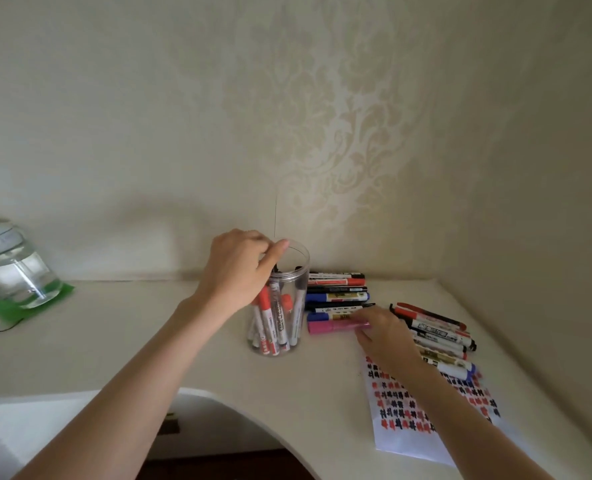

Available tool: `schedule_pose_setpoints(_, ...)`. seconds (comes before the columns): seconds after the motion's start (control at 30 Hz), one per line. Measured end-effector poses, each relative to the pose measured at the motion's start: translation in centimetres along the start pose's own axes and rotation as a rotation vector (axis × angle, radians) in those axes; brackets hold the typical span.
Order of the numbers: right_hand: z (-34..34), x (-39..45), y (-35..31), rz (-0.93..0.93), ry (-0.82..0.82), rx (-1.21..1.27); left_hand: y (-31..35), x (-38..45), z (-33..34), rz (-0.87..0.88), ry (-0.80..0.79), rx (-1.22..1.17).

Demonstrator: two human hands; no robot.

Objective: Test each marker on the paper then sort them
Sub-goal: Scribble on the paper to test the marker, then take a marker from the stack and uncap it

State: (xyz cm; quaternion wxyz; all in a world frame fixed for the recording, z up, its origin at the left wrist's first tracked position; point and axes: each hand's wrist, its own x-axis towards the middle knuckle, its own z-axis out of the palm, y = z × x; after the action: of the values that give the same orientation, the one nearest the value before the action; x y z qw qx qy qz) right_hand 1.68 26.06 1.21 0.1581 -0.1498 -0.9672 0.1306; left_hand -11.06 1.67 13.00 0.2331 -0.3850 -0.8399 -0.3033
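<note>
Mid-sort: left hand (pixel 239 268) reaches into clear plastic jar (pixel 284 306), fingers apparently pinching a marker, while right hand (pixel 384 336) grips pink marker (pixel 332 327) by sorted row, w/ scribbled white paper (pixel 426 407) near table (pixel 114 341) edge; next: uncap & test.

Two bare forearms, left hand (pixel 241 268), right hand (pixel 384 336), no sleeves visible.

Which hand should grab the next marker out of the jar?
Probably the left hand: its fingers already reach into the open jar among the markers there. The right hand is busy at the pink marker on the table.
</note>
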Motion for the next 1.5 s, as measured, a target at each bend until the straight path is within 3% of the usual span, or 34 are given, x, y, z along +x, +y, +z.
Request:
schedule_pose_setpoints(0.07,0.2,0.1,-0.1,-0.015,-0.028,-0.065,1.7,-0.4,-0.2,0.111,0.184,-0.044)
schedule_pose_setpoints(0.13,0.4,0.1,-0.2,-0.023,-0.052,-0.139,4.4,-1.1,-0.4,0.214,0.241,-0.146)
schedule_pose_setpoints(0.23,0.6,-0.1,-0.1,-0.01,-0.044,-0.22,7.0,-3.0,1.3,0.321,0.025,-0.243)
schedule_pose_setpoints(0.37,0.6,-0.6,-0.2,-0.013,-0.02,-0.26,6.0,-5.9,5.7,0.268,-0.21,-0.276)
schedule_pose_setpoints(0.5,-0.7,-1.4,0.2,-0.128,0.081,-0.267,5.5,-8.5,8.0,0.235,-0.239,-0.195)
schedule_pose_setpoints(0.57,-2.0,-2.2,0.3,-0.191,0.05,-0.271,5.5,-9.1,8.2,0.237,-0.207,-0.17)
schedule_pose_setpoints(0.67,-3.8,-4.1,0.1,-0.27,0.035,-0.139,5.7,-9.2,8.6,0.219,-0.238,-0.125)
schedule_pose_setpoints(0.77,-5.6,-6.0,-1.1,-0.219,-0.054,0.139,6.4,-9.8,9.4,0.209,-0.327,-0.134)
schedule_pose_setpoints(0.9,-7.9,-8.2,-2.0,0.016,-0.028,0.437,7.7,-10.7,10.1,0.173,-0.393,-0.248)
schedule_pose_setpoints(1.07,-6.5,-10.8,-2.1,0.413,0.072,1.03,9.7,-11.0,10.7,0.126,-0.418,-0.364)
schedule_pose_setpoints(1.5,-5.3,-13.4,-1.9,0.345,0.127,1.092,12.7,-11.5,10.9,0.119,-0.484,-0.586)
